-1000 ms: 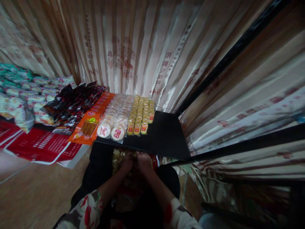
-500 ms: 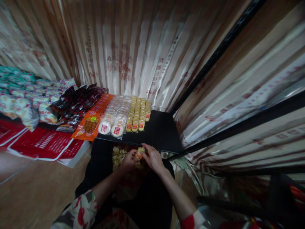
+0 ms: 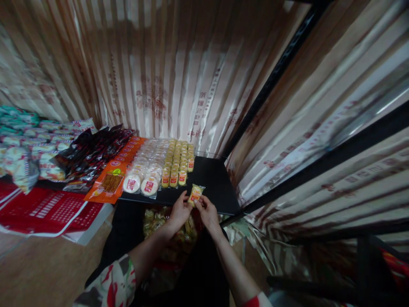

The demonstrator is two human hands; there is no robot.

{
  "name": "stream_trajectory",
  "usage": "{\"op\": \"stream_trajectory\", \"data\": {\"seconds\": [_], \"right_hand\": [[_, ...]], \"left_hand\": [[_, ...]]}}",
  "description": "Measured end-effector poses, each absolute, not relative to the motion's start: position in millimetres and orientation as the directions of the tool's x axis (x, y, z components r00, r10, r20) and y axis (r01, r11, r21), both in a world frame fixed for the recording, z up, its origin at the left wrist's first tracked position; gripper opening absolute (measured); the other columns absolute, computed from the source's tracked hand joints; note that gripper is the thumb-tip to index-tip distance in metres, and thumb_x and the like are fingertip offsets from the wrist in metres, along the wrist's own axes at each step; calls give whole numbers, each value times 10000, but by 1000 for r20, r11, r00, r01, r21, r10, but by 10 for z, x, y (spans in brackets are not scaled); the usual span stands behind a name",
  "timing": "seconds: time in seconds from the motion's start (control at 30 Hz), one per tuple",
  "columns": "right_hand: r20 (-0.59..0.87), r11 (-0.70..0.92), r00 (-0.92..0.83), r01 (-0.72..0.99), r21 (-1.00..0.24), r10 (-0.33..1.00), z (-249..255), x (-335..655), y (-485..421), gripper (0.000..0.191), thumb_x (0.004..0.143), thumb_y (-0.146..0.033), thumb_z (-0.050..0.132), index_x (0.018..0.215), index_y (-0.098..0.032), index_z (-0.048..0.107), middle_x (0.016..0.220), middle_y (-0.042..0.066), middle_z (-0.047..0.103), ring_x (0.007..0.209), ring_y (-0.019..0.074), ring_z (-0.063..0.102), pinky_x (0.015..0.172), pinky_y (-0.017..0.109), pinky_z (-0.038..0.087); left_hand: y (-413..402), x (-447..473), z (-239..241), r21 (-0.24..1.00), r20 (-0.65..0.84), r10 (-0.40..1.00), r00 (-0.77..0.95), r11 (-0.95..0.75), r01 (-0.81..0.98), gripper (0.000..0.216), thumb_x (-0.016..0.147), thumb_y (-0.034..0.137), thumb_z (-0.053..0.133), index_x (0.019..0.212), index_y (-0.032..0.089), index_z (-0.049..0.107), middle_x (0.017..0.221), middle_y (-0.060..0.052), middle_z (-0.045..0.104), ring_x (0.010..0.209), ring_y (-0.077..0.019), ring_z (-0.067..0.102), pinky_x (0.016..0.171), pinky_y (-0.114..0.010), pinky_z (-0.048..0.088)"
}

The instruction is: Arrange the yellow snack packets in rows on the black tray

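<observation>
In the head view, the right hand pinches a wrapped cake above the front edge of the surface; whether the left hand, close beside it, also grips I cannot tell. The cake looks light, soft and slippery, best held gently by its sides. Snack rows cover the surface's left; curtains hang behind it.

Held packet too blurred to read.

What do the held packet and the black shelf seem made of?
Held packet: probably thin plastic film, slightly shiny; yellow seems to show through, and its end flares.
Black shelf: even, dull, no visible grain; painted metal or laminate, can't tell.
</observation>
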State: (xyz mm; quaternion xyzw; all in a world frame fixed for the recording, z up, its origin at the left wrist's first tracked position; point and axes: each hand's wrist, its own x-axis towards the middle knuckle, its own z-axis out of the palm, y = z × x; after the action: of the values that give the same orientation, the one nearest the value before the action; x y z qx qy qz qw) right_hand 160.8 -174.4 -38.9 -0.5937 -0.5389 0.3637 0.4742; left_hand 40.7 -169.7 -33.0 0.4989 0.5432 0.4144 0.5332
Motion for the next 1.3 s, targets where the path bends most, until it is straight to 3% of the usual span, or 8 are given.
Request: {"op": "stream_trajectory", "data": {"seconds": [0.13, 0.27, 0.4, 0.53, 0.77, 1.03, 1.3], "right_hand": [[104, 6, 223, 402, -916, 969, -436, 1742, -1439, 301, 759, -371, 530, 980, -181, 604, 864, 48, 682, 758, 177, 633, 724, 305, 500], [115, -34, 231, 557, -830, 966, -432, 1790, -1123, 309, 787, -360, 492, 1018, -188, 606, 870, 41, 679, 774, 171, 629, 736, 293, 483], [92, -91, 236, 663, -743, 967, -373, 1776, -847, 341, 802, -353, 484, 1073, -181, 599, 908, 54, 680, 802, 174, 627, 726, 272, 470], [74, -107, 230, 684, -722, 970, -311, 1759, -624, 364, 810, -317, 485, 1124, -163, 586, 962, 72, 677, 845, 181, 625, 749, 269, 467], [76, -84, 185, 727, -682, 980, -379, 1717, -370, 358, 815, -277, 491, 1152, -197, 580, 1037, 73, 647, 907, 182, 604, 806, 277, 458], [201, 35, 199, 623, -782, 959, -530, 1679, -316, 434, 795, -280, 472, 1209, -163, 528, 1038, 90, 627, 883, 177, 604, 805, 289, 477], [271, 113, 156, 638, -762, 950, -632, 1668, -256, 426, 806, -289, 448, 1198, -165, 559, 1048, 93, 625, 913, 190, 588, 839, 308, 470]], "left_hand": [[-1657, 542, -238, 954, -43, 997, -70, 61, 293, 451, 755, 94, 473, 1201, 146, 508, 1206, -135, 545, 1012, -183, 576, 916, -323, 455], [-1511, 712, -276, 966, 33, 999, -9, -30, 258, 396, 790, 136, 445, 1174, 153, 538, 1283, -118, 504, 1173, -192, 491, 1009, -343, 396], [-1232, 846, -346, 980, -36, 999, 32, 29, 199, 434, 805, 160, 453, 1236, 163, 503, 1396, -94, 409, 1310, -188, 340, 1113, -353, 246], [-988, 901, -329, 978, -112, 993, 40, 103, 179, 470, 838, 207, 423, 1301, 125, 437, 1427, -111, 356, 1331, -196, 302, 1124, -364, 213], [-787, 931, -349, 982, -117, 993, 12, 114, 152, 516, 841, 227, 421, 1345, 127, 375, 1450, -100, 308, 1349, -187, 259, 1140, -350, 153], [-755, 899, -409, 990, -86, 995, 43, 80, 117, 530, 856, 234, 398, 1362, 89, 336, 1452, -125, 298, 1352, -187, 252, 1137, -340, 161], [-733, 922, -454, 992, -93, 995, 23, 91, 84, 546, 853, 211, 410, 1374, 83, 311, 1464, -123, 268, 1358, -184, 231, 1139, -324, 153]]}}
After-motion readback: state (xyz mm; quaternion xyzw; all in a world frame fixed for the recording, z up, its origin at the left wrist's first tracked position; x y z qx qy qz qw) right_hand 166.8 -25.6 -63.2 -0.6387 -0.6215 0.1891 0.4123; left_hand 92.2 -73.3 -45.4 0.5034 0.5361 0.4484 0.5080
